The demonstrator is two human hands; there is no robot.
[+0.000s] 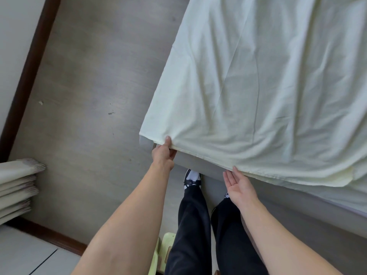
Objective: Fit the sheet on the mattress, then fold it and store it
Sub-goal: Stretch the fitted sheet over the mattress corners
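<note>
While the sheet (258, 86) lies draped over the mattress (208, 165), its hem hanging loose, keep the left hand (163, 153) pinching the corner; the right hand (238, 185), fingers straight, should probably tuck the hem under.

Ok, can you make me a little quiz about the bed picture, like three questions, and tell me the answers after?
1. True or false: the left hand is pinching the sheet near its corner.
2. What is the right hand doing? A) gripping a pillow B) lying open, palm up, with its fingertips at the sheet's edge C) resting on the floor
3. Fill in: at the left edge of the picture lies a stack of folded ____.

Key: 1 true. 2 B. 3 cloths: they look like folded blankets or sheets with fringed ends, but the exact kind cannot be told.
</note>
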